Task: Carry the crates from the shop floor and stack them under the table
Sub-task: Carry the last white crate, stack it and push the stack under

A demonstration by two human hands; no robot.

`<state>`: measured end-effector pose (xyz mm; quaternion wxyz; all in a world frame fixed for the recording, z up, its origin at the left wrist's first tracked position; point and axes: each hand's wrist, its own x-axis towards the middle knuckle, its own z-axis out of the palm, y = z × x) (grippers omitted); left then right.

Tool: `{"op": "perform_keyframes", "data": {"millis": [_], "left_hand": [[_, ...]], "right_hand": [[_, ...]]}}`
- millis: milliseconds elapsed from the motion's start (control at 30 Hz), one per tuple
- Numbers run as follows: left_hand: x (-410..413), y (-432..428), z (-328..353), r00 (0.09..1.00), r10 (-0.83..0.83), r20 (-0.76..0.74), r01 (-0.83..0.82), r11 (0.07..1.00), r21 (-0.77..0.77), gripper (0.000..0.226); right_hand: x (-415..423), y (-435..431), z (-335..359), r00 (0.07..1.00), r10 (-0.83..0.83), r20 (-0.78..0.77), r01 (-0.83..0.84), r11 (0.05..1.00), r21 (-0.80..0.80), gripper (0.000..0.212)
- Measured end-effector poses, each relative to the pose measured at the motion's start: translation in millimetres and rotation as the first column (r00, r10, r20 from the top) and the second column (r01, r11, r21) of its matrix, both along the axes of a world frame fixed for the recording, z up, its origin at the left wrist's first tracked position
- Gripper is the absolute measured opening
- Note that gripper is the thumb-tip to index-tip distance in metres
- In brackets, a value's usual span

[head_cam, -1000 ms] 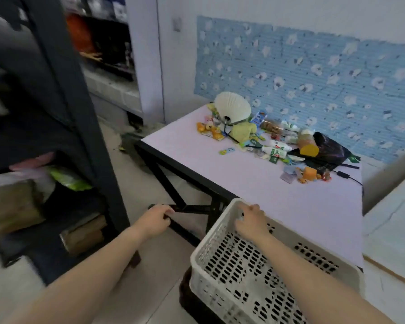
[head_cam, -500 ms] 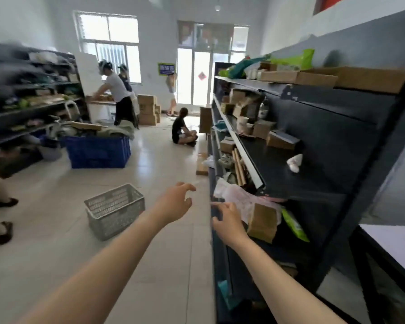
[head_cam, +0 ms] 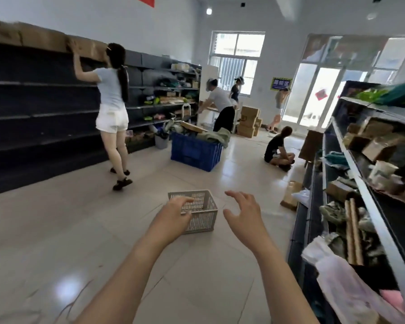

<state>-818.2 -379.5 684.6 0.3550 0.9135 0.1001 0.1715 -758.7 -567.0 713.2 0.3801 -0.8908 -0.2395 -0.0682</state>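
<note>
Hovering out front: left hand (head_cam: pixel 173 215) and right hand (head_cam: pixel 242 212), both empty, fingers spread and loosely curved. Grey crate (head_cam: pixel 197 210) sits on floor (head_cam: pixel 56 230) just ahead, apparently untouched. Surface out of view.

Risks:
- glossy tiles, slip possible
- one-sided grab could tip light crate
- shelf (head_cam: pixel 363 195) edge near on right, snag while carrying
- person (head_cam: pixel 112 106) at left shelving, collision possible

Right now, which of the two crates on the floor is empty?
The small grey crate in the foreground; the larger blue crate farther back is heaped with cloth and cardboard.
</note>
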Motion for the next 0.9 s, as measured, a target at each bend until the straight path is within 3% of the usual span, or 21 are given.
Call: {"op": "perform_keyframes", "data": {"millis": [133,267,500,733,900], "left_hand": [[37.5,19.0,8.8,0.99,0.139,0.016,-0.139,0.99,0.009,0.041],[81.0,40.9,11.9,0.971,0.232,0.054,-0.235,0.969,0.074,0.044],[186.8,98.7,-21.5,0.966,0.258,0.002,-0.256,0.956,0.144,0.039],[330.8,190.4,-61.3,0.969,0.202,-0.145,-0.186,0.976,0.117,0.041],[437.7,249.8,-52.0,0.977,0.157,-0.147,-0.138,0.981,0.135,0.041]], "right_hand": [[62.9,6.8,3.0,0.997,0.079,0.026,-0.079,0.997,-0.005,0.047],[128.5,20.2,-1.8,0.999,0.038,0.03,-0.041,0.993,0.111,0.046],[227.1,73.8,-40.0,0.991,0.092,-0.092,-0.074,0.981,0.182,0.045],[363.7,154.4,-46.4,0.995,0.015,-0.102,-0.002,0.991,0.135,0.042],[454.0,202.9,-42.4,0.997,-0.032,-0.07,0.038,0.996,0.084,0.042]]}}
